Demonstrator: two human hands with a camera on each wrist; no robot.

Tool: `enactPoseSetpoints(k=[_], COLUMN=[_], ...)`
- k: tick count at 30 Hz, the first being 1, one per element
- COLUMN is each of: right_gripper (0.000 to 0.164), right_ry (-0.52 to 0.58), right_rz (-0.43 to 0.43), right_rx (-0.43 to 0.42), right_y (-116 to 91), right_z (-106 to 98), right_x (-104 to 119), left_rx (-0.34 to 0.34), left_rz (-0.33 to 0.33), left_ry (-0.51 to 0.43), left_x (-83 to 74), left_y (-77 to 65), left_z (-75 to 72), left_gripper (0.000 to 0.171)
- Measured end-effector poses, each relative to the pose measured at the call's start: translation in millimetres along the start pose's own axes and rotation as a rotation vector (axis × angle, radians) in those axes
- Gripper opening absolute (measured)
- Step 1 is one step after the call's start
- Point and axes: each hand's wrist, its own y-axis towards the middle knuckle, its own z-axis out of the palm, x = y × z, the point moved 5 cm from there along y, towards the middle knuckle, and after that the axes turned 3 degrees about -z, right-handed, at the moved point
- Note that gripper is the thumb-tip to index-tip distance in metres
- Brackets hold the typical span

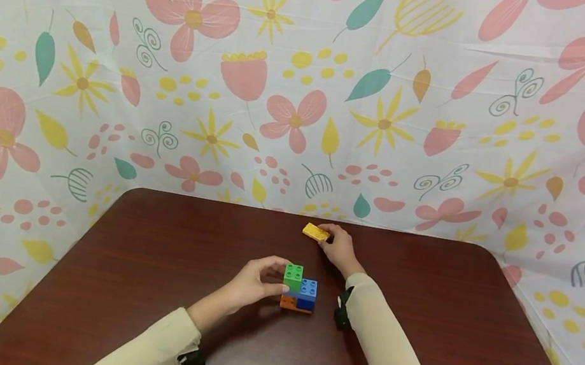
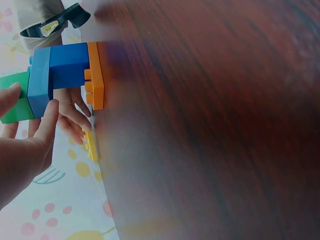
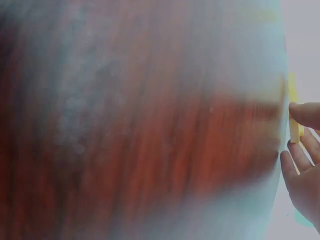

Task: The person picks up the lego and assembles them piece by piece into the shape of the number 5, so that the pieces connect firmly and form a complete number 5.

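A small stack of toy building bricks stands on the table, with an orange flat brick (image 1: 288, 302) at the bottom and a dark blue brick (image 2: 69, 65) on it. Above those lies a lighter blue brick (image 1: 308, 287), topped at one end by a green brick (image 1: 293, 277). My left hand (image 1: 250, 282) holds the stack from the left, its digits touching the green and lighter blue bricks. Farther back, my right hand (image 1: 339, 248) pinches a flat yellow brick (image 1: 314, 232) near the table's far edge. In the right wrist view the yellow brick (image 3: 294, 111) is partly hidden by the digits.
The dark brown table (image 1: 147, 287) is glossy and has rounded far corners. Right behind it hangs a white cloth (image 1: 306, 30) printed with flowers and leaves. Black wrist straps (image 1: 344, 307) sit at the cream sleeves (image 1: 391, 354).
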Motion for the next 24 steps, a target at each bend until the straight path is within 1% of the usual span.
enactPoseSetpoints(k=[7, 9, 18, 24], right_gripper=[0.037, 0.038, 0.042, 0.041], right_ry=[0.045, 0.051, 0.067, 0.059], right_rz=[-0.021, -0.028, -0.004, -0.051], right_rx=[0.002, 0.007, 0.027, 0.037], right_y=[-2.8, -3.1, -6.9, -12.9], right_z=[-6.1, -6.9, -13.1, -16.1], right_x=[5.2, 5.5, 9.3, 15.2], left_rx=[-0.015, -0.018, -0.023, -0.028], left_rz=[0.004, 0.002, 0.013, 0.007], left_ry=[0.009, 0.010, 0.023, 0.039], left_x=[24.8, 27.6, 29.4, 28.8], left_y=[12.0, 12.9, 12.4, 10.9], left_z=[-1.2, -1.6, -2.6, -2.1], left_gripper=[0.040, 0.039, 0.037, 0.037])
